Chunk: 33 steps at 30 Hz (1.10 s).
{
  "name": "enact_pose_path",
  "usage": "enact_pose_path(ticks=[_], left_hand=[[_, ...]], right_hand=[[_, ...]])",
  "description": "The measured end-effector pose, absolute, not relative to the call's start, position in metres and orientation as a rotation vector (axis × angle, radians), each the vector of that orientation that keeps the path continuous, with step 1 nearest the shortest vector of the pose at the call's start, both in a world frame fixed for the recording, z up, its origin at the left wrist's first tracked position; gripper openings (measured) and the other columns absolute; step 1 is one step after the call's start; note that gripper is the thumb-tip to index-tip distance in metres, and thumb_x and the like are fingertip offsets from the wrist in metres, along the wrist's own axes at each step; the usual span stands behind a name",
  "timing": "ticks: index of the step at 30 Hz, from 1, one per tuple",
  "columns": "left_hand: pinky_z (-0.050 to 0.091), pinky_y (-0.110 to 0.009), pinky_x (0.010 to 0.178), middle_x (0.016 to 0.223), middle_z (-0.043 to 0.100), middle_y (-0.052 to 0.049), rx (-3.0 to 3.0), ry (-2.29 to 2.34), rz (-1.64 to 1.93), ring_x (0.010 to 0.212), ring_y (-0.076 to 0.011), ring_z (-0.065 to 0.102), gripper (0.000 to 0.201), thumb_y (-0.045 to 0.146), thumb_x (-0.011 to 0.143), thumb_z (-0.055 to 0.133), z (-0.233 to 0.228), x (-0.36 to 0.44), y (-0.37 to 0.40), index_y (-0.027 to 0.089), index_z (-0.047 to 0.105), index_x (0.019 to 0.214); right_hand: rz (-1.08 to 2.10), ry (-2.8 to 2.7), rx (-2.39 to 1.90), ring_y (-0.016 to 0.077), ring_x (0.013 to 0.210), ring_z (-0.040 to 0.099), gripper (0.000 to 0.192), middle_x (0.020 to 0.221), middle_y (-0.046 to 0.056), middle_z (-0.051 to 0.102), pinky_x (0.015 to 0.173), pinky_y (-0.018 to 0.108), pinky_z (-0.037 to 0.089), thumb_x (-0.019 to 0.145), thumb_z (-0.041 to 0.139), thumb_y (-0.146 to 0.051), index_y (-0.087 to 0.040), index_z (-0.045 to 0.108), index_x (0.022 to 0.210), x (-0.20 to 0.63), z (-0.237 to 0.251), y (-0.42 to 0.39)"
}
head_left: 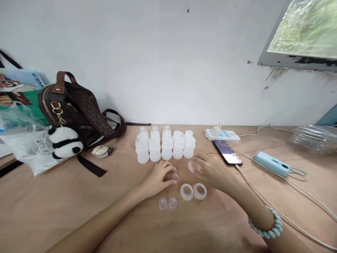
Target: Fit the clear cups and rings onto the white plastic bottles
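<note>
Fingers of left hand (158, 177) pinch a clear nipple (174, 175), frame centre; right hand (210, 170) grips a translucent cap (193, 166). Ten bottles (165, 146) stand assembled behind; two rings (193, 191), two nipples (167, 203) remain loose.

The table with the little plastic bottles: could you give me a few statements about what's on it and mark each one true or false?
1. The white bottles stand upright in a cluster near the wall. True.
2. The left hand holds a phone. False: it holds a small clear nipple; the phone lies on the table.
3. Two white rings lie side by side in front of the hands. True.
4. The right hand wears a glove. False: it is bare, with a bead bracelet on the wrist.
5. A brown bag sits at the left, with a panda toy. True.
</note>
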<state>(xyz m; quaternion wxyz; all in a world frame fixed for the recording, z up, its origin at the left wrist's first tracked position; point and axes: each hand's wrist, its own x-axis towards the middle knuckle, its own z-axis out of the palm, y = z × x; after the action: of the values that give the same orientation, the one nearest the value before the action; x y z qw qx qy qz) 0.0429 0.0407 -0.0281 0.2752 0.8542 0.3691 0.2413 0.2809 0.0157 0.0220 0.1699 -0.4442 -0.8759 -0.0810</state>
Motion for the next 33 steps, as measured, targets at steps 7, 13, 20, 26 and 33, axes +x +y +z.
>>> enact_pose_path(ticks=[7,13,20,26,33], left_hand=[[0.042,-0.043,0.096,0.119,0.059,-0.007,2.182,0.934,0.763,0.108,-0.0287,0.054,0.065,0.048,0.07,0.081,-0.033,0.037,0.045,0.023,0.053,0.123],[0.041,-0.043,0.095,0.112,0.061,-0.006,2.232,0.943,0.738,0.106,-0.0278,0.054,0.045,0.046,0.075,0.078,-0.033,0.039,0.044,0.022,0.06,0.108],[0.04,-0.038,0.092,0.105,0.062,-0.004,2.316,0.933,0.669,0.103,-0.0255,0.053,0.029,0.039,0.079,0.075,-0.027,0.043,0.04,0.02,0.062,0.097],[0.038,-0.035,0.088,0.105,0.063,-0.003,2.401,0.887,0.682,0.101,-0.0236,0.054,0.024,0.036,0.081,0.074,-0.026,0.043,0.037,0.021,0.062,0.095],[0.035,-0.037,0.093,0.111,0.065,-0.002,2.404,0.876,0.653,0.107,-0.0244,0.054,0.031,0.046,0.08,0.074,-0.027,0.042,0.041,0.024,0.066,0.101]], right_hand=[[0.001,-2.47,-0.888,0.0258,0.096,0.065,0.04,0.107,0.013,0.067,0.082,0.041,0.056,0.09,0.063,-0.032,-0.015,0.057,0.126,0.249,-0.005,0.017],[0.042,-2.472,-0.975,0.0228,0.091,0.062,0.018,0.097,0.008,0.067,0.078,0.037,0.054,0.093,0.059,-0.018,-0.017,0.062,0.11,0.244,-0.012,0.023],[-0.145,-2.491,-0.91,0.0179,0.073,0.055,0.013,0.082,0.004,0.062,0.066,0.03,0.045,0.091,0.054,-0.007,-0.017,0.058,0.082,0.238,-0.023,0.026],[-0.258,-2.44,-0.852,0.0192,0.069,0.048,0.02,0.077,0.005,0.059,0.064,0.032,0.038,0.088,0.045,-0.003,-0.017,0.054,0.078,0.24,-0.02,0.023],[-0.396,-2.309,-0.736,0.0193,0.068,0.044,0.026,0.073,0.005,0.056,0.063,0.031,0.036,0.095,0.038,-0.007,-0.016,0.055,0.077,0.241,-0.012,0.018]])
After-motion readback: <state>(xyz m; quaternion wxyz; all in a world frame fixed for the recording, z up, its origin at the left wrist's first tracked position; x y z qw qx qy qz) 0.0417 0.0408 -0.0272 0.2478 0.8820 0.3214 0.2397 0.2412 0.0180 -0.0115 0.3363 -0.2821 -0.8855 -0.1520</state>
